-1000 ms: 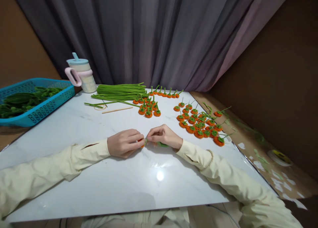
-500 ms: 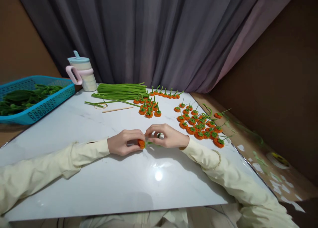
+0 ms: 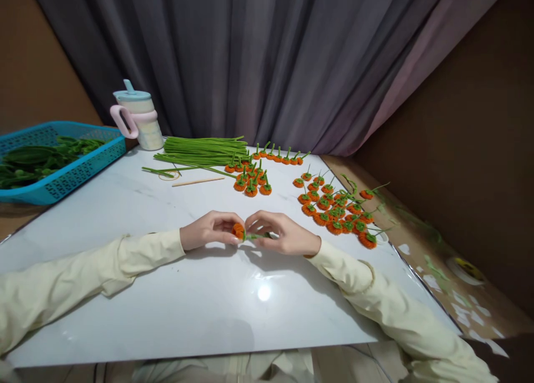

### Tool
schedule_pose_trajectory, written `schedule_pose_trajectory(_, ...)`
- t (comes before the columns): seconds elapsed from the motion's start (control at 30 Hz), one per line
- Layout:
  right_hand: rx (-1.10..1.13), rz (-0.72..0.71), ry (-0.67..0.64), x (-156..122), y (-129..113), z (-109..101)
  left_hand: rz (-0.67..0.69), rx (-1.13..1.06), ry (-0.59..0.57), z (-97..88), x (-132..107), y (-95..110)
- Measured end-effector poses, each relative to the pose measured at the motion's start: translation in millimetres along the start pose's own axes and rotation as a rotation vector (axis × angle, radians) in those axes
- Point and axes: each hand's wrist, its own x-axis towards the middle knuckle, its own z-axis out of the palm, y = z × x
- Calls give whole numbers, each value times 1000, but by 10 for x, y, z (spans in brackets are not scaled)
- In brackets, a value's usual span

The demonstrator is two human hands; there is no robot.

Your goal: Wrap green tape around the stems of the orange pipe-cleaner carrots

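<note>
My left hand (image 3: pixel 212 230) is closed, its thumb and fingers gripping a small fuzzy orange pumpkin (image 3: pixel 238 231) above the middle of the table. The pumpkin lies tilted on its side, and its green stem (image 3: pixel 251 236) points right. Curled fingers of my right hand (image 3: pixel 280 232) pinch at that stem, whose far end is hidden in them. Finished-looking orange pumpkins (image 3: pixel 251 189) with upright green stems stand beyond my hands. A larger cluster of similar pumpkins (image 3: pixel 321 218), with thin stems, sits to the right of my right hand.
Green pipe cleaners (image 3: pixel 204 151) lie piled at the back, with a thin wooden stick (image 3: pixel 198 181) before them. A lidded cup (image 3: pixel 148 132) stands at the back left, beside a blue basket (image 3: pixel 62 185) of green pieces. Tape (image 3: pixel 466 270) and paper scraps lie off the right edge.
The pumpkin has turned in my left fingers, showing more of its orange side. My right hand has shifted slightly, and the green stem between the hands shows more plainly.
</note>
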Motion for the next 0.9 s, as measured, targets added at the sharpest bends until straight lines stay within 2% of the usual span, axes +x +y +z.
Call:
schedule_pose_trajectory(0.13, 82, -139, 171, -25, 13, -91, -18, -115, 105, 19, 14, 21)
schedule_pose_trajectory(0.23, 111, -96, 141, -67, -19, -178, -35, -142, 104, 21, 21, 19)
schedule_pose_trajectory(0.3, -3, -25, 56, -121, -75, -233, -42, -134, 79, 14, 18, 10)
schedule_pose_trajectory(0.4, -354, 8, -1, -244, -149, -256, -40, -105, 60, -3, 7, -6)
schedule_pose_trajectory(0.5, -556, -20, 51, -386, -119, -173, -25, -89, 78, -11, 1, -9)
schedule_pose_trajectory(0.67, -646, 116, 167, -565, 25, -7, -11, -28, 128, 0, 10, 13)
schedule_pose_trajectory(0.77, -516, 65, 155, -616, -7, -72, -7, 19, 136, 0, 15, 13)
schedule_pose_trajectory(0.83, -256, 57, 152, -612, -51, -182, -3, 46, 123, -3, 14, 8)
schedule_pose_trajectory(0.9, 107, 99, 195, -560, -61, -305, 0, 64, 107, -3, 11, 6)
